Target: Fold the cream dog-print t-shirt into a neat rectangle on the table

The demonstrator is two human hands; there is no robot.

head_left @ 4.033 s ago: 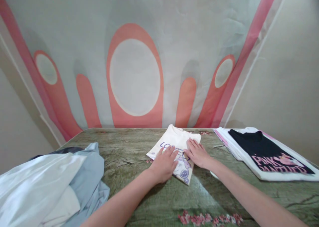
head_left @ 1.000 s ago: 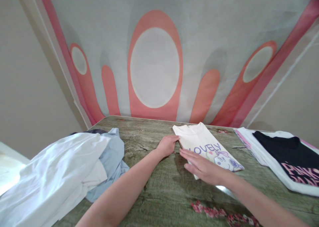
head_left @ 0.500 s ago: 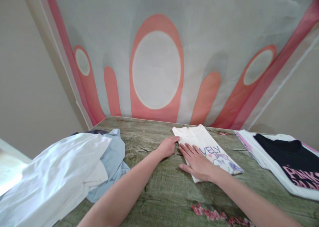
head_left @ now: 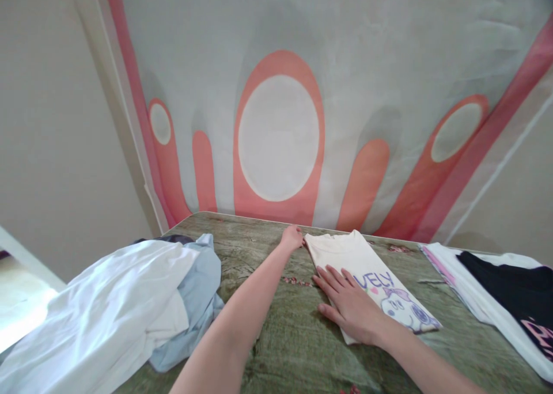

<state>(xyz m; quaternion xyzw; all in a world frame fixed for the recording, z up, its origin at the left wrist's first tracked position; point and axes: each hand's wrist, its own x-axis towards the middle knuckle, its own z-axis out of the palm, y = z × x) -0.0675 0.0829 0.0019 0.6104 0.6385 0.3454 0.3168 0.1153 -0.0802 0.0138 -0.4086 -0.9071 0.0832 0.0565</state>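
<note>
A folded white T-shirt (head_left: 341,250) lies on the table with its neckline toward the wall. On its front are purple letters ending in "VELY" and a cartoon animal with a bow. My left hand (head_left: 294,238) is at the shirt's far left corner, its fingers closed and pinching the corner edge. Spread flat over the shirt's left side is my right hand (head_left: 349,302), palm down and fingers apart.
On the left a loose heap holds a white garment (head_left: 112,302) and a light blue one (head_left: 203,290). To the right lie stacked white shirts (head_left: 475,296) with a black shirt (head_left: 510,284) on top. The wood-patterned table (head_left: 285,336) meets a painted wall (head_left: 367,48).
My left hand has moved away from me along the shirt's left edge to its far corner. The right hand stays flat on the shirt. The camera view has tilted slightly up.
</note>
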